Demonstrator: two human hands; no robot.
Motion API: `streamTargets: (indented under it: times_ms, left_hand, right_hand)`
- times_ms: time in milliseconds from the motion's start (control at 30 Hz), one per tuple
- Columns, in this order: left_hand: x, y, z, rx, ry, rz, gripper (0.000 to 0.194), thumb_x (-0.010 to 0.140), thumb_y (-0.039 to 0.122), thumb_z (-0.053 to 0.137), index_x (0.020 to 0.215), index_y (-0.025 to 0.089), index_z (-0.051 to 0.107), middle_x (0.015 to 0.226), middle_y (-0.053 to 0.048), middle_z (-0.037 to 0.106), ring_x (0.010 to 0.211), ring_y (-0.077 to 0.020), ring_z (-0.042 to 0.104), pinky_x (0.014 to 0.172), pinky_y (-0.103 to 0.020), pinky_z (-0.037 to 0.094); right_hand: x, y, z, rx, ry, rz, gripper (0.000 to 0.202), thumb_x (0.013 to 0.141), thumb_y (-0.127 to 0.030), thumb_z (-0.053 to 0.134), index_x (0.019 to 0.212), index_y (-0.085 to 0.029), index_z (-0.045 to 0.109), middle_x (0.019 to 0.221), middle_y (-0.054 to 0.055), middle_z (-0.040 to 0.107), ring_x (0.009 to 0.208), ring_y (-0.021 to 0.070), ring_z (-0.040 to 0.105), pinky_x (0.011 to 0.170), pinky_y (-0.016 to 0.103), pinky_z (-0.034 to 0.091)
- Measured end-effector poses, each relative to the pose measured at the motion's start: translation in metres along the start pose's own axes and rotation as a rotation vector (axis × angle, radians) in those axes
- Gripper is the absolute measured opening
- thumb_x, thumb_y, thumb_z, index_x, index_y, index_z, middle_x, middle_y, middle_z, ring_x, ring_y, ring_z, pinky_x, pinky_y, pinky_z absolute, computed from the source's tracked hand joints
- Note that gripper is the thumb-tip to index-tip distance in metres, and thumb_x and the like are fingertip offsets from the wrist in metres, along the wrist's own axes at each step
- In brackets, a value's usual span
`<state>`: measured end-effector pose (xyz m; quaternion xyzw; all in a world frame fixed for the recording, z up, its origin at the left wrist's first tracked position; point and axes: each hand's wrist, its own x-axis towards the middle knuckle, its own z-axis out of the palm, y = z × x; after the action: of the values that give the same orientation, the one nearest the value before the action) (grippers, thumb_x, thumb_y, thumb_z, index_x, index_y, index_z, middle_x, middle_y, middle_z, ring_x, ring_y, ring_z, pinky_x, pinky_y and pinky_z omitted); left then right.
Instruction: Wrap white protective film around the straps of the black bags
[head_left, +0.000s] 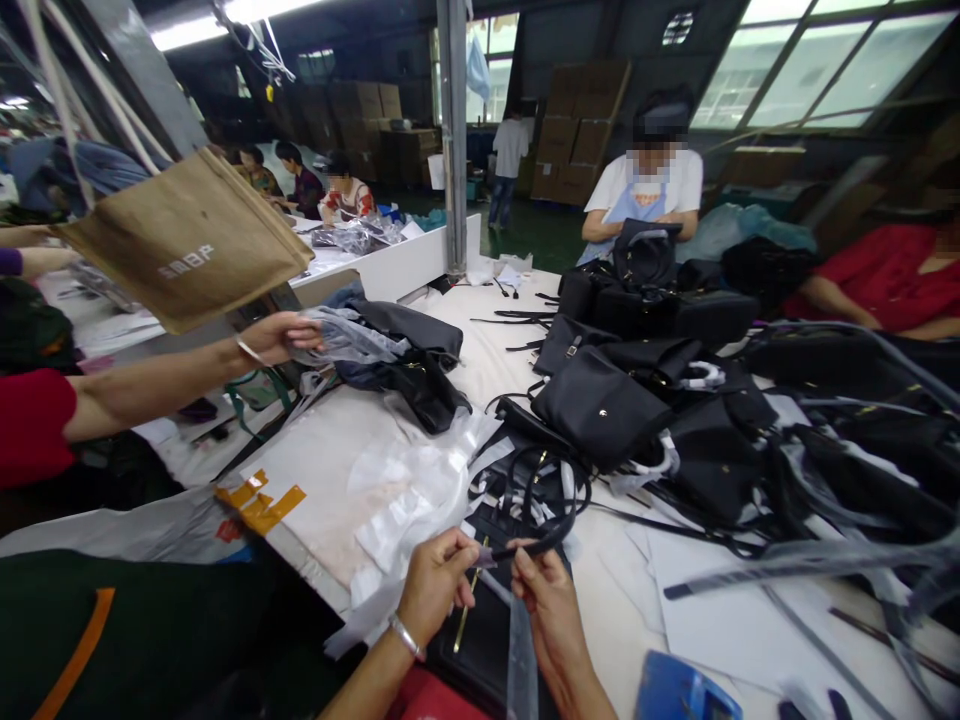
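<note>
One strap (559,533) pinched by left hand (435,582), right hand (550,592); film (520,655) hangs loose, strap mostly bare, likely unfinished.

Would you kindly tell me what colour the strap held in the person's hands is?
The strap is black; it shows best in the head view.

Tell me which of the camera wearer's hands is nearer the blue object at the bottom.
Right. In view, the right hand is up and left of the blue object; the left hand lies farther left.
</note>
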<state>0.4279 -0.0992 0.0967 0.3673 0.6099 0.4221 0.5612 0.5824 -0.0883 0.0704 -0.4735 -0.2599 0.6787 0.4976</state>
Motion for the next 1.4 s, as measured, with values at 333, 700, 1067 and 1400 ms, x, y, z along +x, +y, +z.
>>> streamTargets:
  times_ms: [333,700,1067,1400]
  left_hand:
    - [-0.008,0.042,0.004,0.057,0.019,0.163,0.027,0.081,0.042,0.057,0.081,0.017,0.067,0.061,-0.001,0.065,0.041,-0.0110,0.054,0.043,-0.021,0.037]
    - [0.001,0.036,0.015,0.055,-0.070,0.139,0.029,0.085,0.043,0.052,0.083,0.017,0.064,0.060,0.000,0.064,0.042,-0.0113,0.055,0.041,-0.020,0.038]
    - [-0.001,0.020,-0.008,0.178,-0.065,0.074,0.026,0.086,0.042,0.050,0.075,0.019,0.055,0.045,0.004,0.058,0.039,-0.0116,0.055,0.043,-0.019,0.039]
    - [0.000,-0.005,-0.010,0.243,-0.101,0.013,0.026,0.085,0.043,0.048,0.074,0.020,0.052,0.040,0.005,0.055,0.036,-0.0119,0.053,0.040,-0.018,0.035]
  right_hand:
    - [-0.014,-0.024,0.012,0.052,0.054,-0.082,0.027,0.072,-0.035,0.074,0.093,-0.022,0.063,0.092,0.003,0.061,0.059,0.0099,0.044,0.052,0.023,0.037]
    - [-0.015,-0.005,0.026,-0.026,0.065,-0.104,0.027,0.073,-0.036,0.073,0.093,-0.020,0.064,0.085,0.000,0.062,0.057,0.0084,0.046,0.053,0.023,0.039]
    - [-0.001,-0.002,0.030,0.013,-0.025,-0.009,0.026,0.076,-0.040,0.070,0.090,-0.020,0.063,0.068,-0.003,0.054,0.054,0.0067,0.043,0.047,0.019,0.034]
    - [0.007,0.007,0.014,-0.079,-0.109,0.069,0.029,0.078,-0.042,0.067,0.094,-0.017,0.062,0.079,0.001,0.061,0.056,0.0075,0.049,0.050,0.019,0.040]
